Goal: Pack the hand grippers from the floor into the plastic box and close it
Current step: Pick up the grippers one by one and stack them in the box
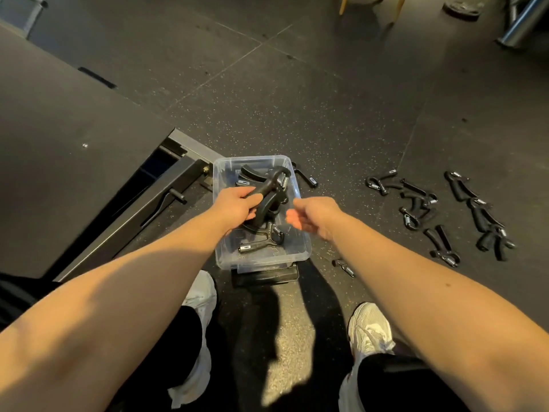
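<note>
Here, my left hand (234,203) gripped a hand gripper (269,185) by its handle over the plastic box (294,251), my right hand (312,215) hung loosely curled and empty, and I judged laying it flat beside the packed grippers (258,242) best.

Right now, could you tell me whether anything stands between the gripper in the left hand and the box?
Nothing visible does. The left hand holds the gripper directly over the open box, which has no lid on it. The packed grippers lie lower, and the right hand hangs off to the side.
</note>
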